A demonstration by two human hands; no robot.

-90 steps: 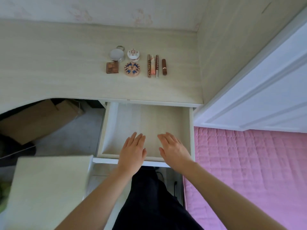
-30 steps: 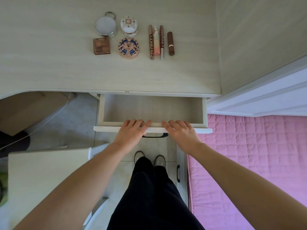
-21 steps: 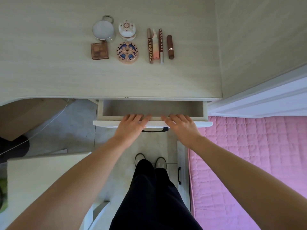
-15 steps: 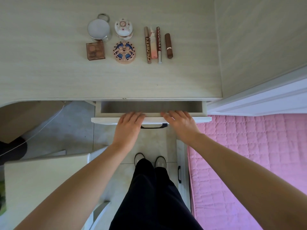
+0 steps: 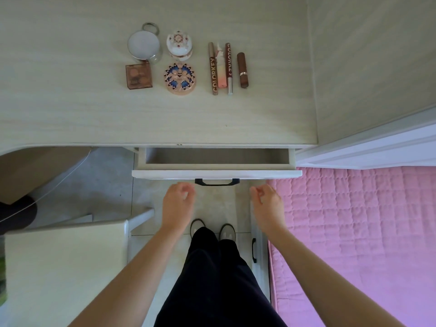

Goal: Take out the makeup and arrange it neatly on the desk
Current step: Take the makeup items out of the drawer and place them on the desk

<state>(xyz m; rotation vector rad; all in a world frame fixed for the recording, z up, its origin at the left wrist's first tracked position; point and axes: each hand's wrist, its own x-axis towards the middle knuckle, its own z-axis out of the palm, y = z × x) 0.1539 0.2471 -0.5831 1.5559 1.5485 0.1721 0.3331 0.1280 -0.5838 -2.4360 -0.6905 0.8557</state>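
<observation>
The makeup lies in tidy rows on the pale wood desk (image 5: 70,109): a round silver compact (image 5: 143,46), a white ornate jar (image 5: 179,45), a square brown palette (image 5: 138,76), a patterned round compact (image 5: 180,77), two brown Colorkey tubes (image 5: 213,70), a pink tube (image 5: 221,72) between them and a brown lipstick (image 5: 243,70). The drawer (image 5: 216,173) below the desk edge stands a little open and shows nothing inside. My left hand (image 5: 177,205) and my right hand (image 5: 267,204) hang just in front of the drawer, fingers loosely curled, holding nothing.
A black handle (image 5: 217,182) sits on the drawer front. A pink quilted bed (image 5: 354,232) lies to the right, a white stool (image 5: 61,263) to the lower left. A cardboard box (image 5: 35,168) and a cable sit under the desk. A wardrobe panel (image 5: 377,67) borders the desk's right side.
The drawer has been pushed most of the way in. Both hands pressed its front edge, then came off it and drew back toward me.
</observation>
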